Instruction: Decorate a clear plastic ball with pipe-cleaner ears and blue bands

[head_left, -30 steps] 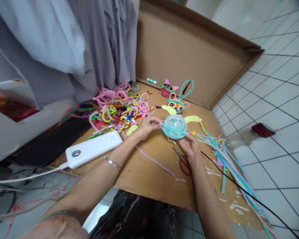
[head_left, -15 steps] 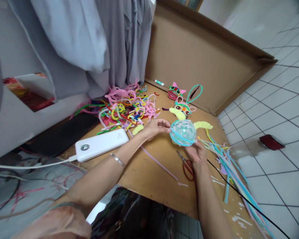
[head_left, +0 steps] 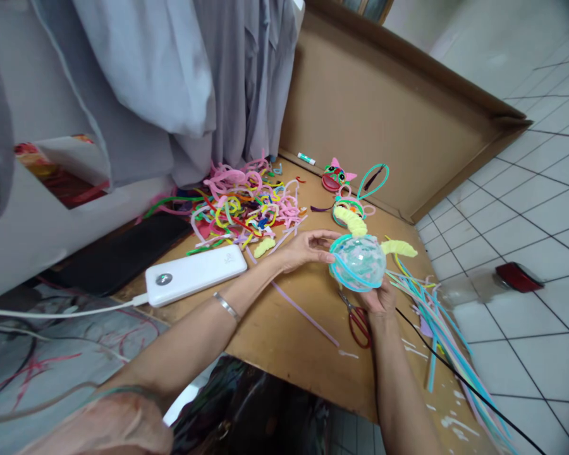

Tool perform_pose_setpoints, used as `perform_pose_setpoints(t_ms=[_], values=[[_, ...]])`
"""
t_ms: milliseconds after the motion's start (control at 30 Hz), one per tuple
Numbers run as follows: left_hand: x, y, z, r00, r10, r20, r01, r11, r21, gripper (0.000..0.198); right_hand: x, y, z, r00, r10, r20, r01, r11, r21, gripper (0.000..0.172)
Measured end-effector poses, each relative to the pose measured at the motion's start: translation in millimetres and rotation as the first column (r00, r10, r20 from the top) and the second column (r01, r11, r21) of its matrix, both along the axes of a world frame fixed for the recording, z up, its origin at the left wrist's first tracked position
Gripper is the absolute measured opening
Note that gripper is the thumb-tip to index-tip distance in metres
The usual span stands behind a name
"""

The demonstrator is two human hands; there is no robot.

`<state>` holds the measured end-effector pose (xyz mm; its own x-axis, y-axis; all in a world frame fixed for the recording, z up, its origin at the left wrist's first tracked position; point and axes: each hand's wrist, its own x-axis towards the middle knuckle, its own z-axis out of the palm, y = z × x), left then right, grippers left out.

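A clear round ball [head_left: 364,256] with pastel bits inside is held up over the table, with a light-blue pipe cleaner [head_left: 348,270] bent around its near side. Two fuzzy yellow ear-like pieces, a left one [head_left: 353,221] and a right one [head_left: 400,248], stick out at its far side. My left hand [head_left: 308,248] grips the left rim between thumb and fingers. From below and to the right, my right hand [head_left: 379,299] supports the ball, its fingertips partly hidden behind it. Red-handled scissors [head_left: 359,325] lie beneath, beside my right wrist.
A tangled pile of coloured pipe cleaners [head_left: 251,202] lies at the back left, near a white power bank [head_left: 196,275]. Straight pipe cleaners [head_left: 448,335] run along the right edge. Two decorated animal faces, one with pink ears [head_left: 334,177], sit by the cardboard wall [head_left: 384,107].
The ball has moved slightly right and nearer to me, turning a little. Both hands have moved with it, and the left fingers have spread further over its rim.
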<state>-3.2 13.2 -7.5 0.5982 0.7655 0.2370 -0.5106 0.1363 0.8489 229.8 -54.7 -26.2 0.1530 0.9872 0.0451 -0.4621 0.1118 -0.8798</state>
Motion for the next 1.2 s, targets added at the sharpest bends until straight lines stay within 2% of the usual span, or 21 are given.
perform_pose_setpoints(t_ms=[167,400,633,833,1067,1200], values=[[-5.0,-3.1,0.9,0.994,-0.104,0.042,0.105,0.995,-0.002,0.058,2.3,-0.2,-2.7,1.0,0.0,0.003,0.0,1.0,0.008,0.057],[0.5,-2.4,-4.6,0.991,-0.12,0.067,0.119,0.993,0.01,0.059,5.1,0.6,-7.3,1.0,0.014,0.008,-0.013,1.0,-0.014,0.06],[1.1,-1.8,-4.1,0.997,-0.075,0.012,0.074,0.995,0.063,0.06,8.5,3.5,-11.7,1.0,-0.002,-0.026,0.001,0.999,-0.032,0.054],[2.7,-0.4,-6.6,0.999,-0.048,-0.011,0.048,0.994,0.098,0.057,4.7,3.3,-8.2,0.999,-0.001,-0.033,0.0,1.0,-0.011,0.052],[6.7,-4.3,-2.2,0.987,0.127,0.093,-0.135,0.987,0.085,0.049,-11.6,1.5,3.6,0.999,0.014,-0.049,-0.014,1.0,0.008,0.054],[7.1,-6.1,1.0,0.977,0.143,0.155,-0.158,0.984,0.087,0.041,-17.4,1.5,9.3,0.999,0.019,-0.029,-0.019,1.0,0.014,0.054]])
